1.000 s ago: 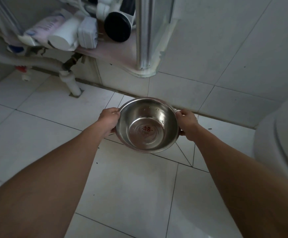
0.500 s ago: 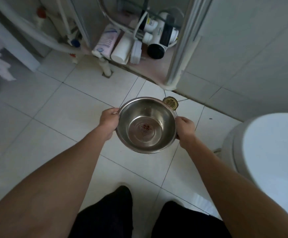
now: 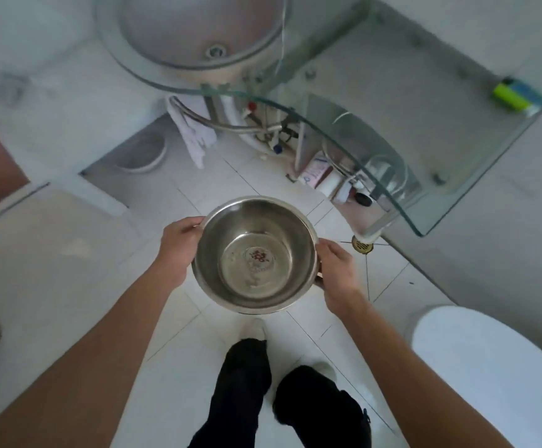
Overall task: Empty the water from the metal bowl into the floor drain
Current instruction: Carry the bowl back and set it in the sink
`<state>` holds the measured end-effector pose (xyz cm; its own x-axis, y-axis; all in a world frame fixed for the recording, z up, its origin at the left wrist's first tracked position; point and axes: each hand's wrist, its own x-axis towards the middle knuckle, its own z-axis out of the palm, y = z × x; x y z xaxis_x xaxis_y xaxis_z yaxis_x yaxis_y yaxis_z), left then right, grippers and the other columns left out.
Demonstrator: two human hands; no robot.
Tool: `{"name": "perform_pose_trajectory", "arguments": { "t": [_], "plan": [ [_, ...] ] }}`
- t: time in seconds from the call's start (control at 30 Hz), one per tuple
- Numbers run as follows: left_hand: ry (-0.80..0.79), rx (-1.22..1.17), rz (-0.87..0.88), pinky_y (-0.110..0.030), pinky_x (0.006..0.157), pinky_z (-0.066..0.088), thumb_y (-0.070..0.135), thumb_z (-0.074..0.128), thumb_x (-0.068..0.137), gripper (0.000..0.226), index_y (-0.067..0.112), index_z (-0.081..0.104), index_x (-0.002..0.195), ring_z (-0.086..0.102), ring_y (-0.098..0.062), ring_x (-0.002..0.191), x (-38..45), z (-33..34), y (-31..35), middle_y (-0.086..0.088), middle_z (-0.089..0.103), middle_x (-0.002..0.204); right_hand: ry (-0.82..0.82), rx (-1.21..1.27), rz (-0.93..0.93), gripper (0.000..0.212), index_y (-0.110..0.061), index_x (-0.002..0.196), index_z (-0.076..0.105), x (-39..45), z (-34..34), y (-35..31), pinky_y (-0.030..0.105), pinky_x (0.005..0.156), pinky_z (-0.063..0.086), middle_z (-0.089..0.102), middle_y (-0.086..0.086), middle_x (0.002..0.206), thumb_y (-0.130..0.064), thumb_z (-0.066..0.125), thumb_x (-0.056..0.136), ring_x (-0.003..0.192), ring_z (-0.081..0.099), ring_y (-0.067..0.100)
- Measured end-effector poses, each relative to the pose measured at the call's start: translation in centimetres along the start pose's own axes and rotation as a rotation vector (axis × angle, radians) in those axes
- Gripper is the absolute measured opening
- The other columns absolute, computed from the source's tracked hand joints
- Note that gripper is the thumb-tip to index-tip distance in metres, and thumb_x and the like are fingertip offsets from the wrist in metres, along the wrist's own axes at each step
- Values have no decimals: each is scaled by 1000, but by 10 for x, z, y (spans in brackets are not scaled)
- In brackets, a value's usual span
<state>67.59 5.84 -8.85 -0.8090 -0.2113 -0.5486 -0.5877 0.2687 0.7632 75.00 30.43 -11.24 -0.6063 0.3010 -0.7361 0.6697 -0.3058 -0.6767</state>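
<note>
I hold a shiny metal bowl (image 3: pixel 255 253) level in front of me, well above the white tiled floor. A red mark shows on its bottom, with only a thin wet sheen around it. My left hand (image 3: pixel 179 244) grips the bowl's left rim and my right hand (image 3: pixel 336 270) grips the right rim. The round brass floor drain (image 3: pixel 362 245) lies on the floor to the right of the bowl, just beyond my right hand and partly hidden by a white pipe foot.
A glass counter (image 3: pixel 425 202) with a round basin (image 3: pixel 195 30) juts out ahead, pipes and bottles (image 3: pixel 318 174) beneath it. A white toilet (image 3: pixel 489 367) stands at the lower right. A second metal bowl (image 3: pixel 143 153) sits on the floor at the left. My dark trouser legs (image 3: pixel 263 392) are below.
The view has risen and pulled back: the bowl is higher above the floor, the basin and glass counter have come into sight, and the drain now shows to the bowl's right.
</note>
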Motion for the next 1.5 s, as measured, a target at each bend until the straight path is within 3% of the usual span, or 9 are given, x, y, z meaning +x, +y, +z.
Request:
{"name": "perform_pose_trajectory", "arguments": {
  "t": [0.13, 0.27, 0.4, 0.53, 0.67, 1.0, 1.2, 1.37, 1.5],
  "plan": [
    [70, -65, 69, -39, 76, 56, 6, 65, 92, 36, 34, 79, 74, 69, -25, 84, -47, -66, 78, 7, 78, 81, -69, -12, -97, 17, -23, 93, 74, -61, 30, -86, 42, 80, 58, 68, -2, 73, -20, 57, 93, 75, 62, 19],
    [81, -110, 145, -32, 62, 50, 2, 55, 93, 33, 25, 79, 96, 64, -24, 72, -71, -109, 143, -5, 74, 86, -84, -37, -207, 17, -16, 96, 75, -106, 55, -162, 37, 71, 57, 66, 3, 78, -18, 58, 95, 71, 60, 19],
    [71, -162, 206, -23, 47, 46, -1, 53, 88, 41, 31, 78, 86, 58, -7, 46, -83, -141, 188, 10, 69, 58, -89, -70, -311, 20, -9, 97, 75, -137, 75, -213, 35, 67, 53, 64, 13, 85, -16, 57, 95, 75, 58, 23],
    [46, -159, 274, -35, 61, 49, -2, 49, 91, 39, 17, 79, 107, 60, -22, 65, -83, -170, 211, -6, 72, 76, -95, -89, -376, 24, 2, 98, 72, -159, 94, -240, 37, 64, 52, 59, 16, 82, -14, 54, 96, 74, 54, 27],
    [29, -145, 342, -42, 69, 55, 2, 54, 94, 35, 25, 79, 90, 65, -29, 75, -71, -191, 231, -21, 75, 90, -65, -49, -404, 26, 8, 96, 68, -163, 118, -259, 43, 66, 43, 55, 18, 80, -14, 56, 95, 73, 49, 31],
    [55, -119, 356, -47, 67, 59, 12, 62, 94, 27, 30, 77, 82, 64, -27, 69, -13, -215, 274, -23, 76, 90, -83, -1, -433, 18, -7, 90, 77, -127, 165, -295, 37, 65, 52, 64, 17, 80, -16, 62, 94, 71, 59, 28],
    [37, -111, 315, -16, 46, 53, 0, 61, 95, 18, 8, 76, 100, 66, -5, 48, 64, -215, 313, 1, 73, 62, -122, 12, -403, 23, -14, 81, 79, -52, 204, -329, 25, 51, 56, 71, 2, 64, -15, 61, 96, 54, 64, 15],
    [2, 23, 291, -32, 61, 60, -2, 56, 97, 31, 20, 76, 91, 69, -14, 57, 139, -199, 353, 1, 76, 64, -120, 13, -367, 21, -13, 83, 77, 21, 233, -359, 26, 52, 55, 68, 4, 66, -13, 61, 95, 57, 61, 18],
    [-8, 101, 268, -39, 68, 59, -6, 52, 96, 33, 9, 75, 113, 68, -24, 69, 199, -188, 376, -12, 77, 86, -88, 21, -334, 18, -16, 88, 76, 59, 250, -384, 29, 56, 56, 69, 9, 74, -15, 61, 96, 61, 62, 20]
  ]
}}
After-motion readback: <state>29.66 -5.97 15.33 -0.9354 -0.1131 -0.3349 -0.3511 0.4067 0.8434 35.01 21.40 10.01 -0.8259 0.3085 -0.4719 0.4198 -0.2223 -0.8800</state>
